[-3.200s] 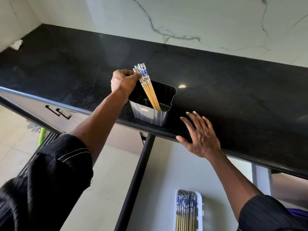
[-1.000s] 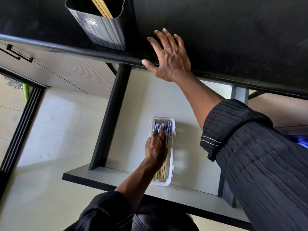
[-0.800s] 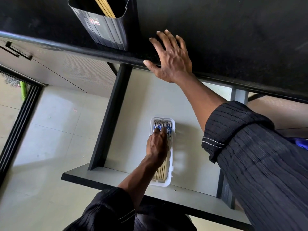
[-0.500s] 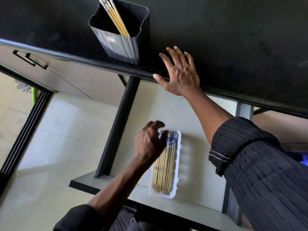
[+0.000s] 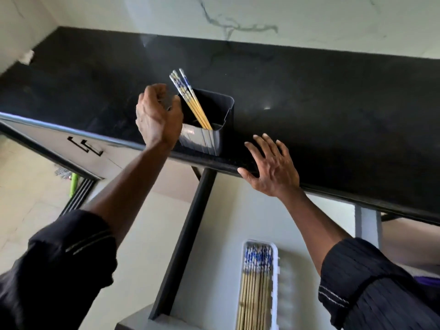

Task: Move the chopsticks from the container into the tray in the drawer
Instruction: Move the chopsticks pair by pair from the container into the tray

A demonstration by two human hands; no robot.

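Observation:
A dark grey container (image 5: 209,136) stands at the front edge of the black countertop (image 5: 309,96). A few yellow chopsticks with blue-and-white tops (image 5: 190,98) lean in it toward the left. My left hand (image 5: 158,117) is raised just left of the container, fingers curled and apart, holding nothing, close to the chopstick tops. My right hand (image 5: 271,167) lies flat and spread on the counter edge to the right of the container. Below, in the open drawer (image 5: 219,234), a white tray (image 5: 275,282) holds several chopsticks (image 5: 256,282) laid side by side.
A black drawer side rail (image 5: 188,236) runs down left of the tray. Cabinet fronts with black handles (image 5: 85,146) lie at the left under the counter. A white marble wall (image 5: 238,17) backs the counter. Pale floor tiles show at lower left.
My left hand left the tray in the drawer and rose to the container on the counter, empty. The view tilted up. My right hand stayed on the counter edge.

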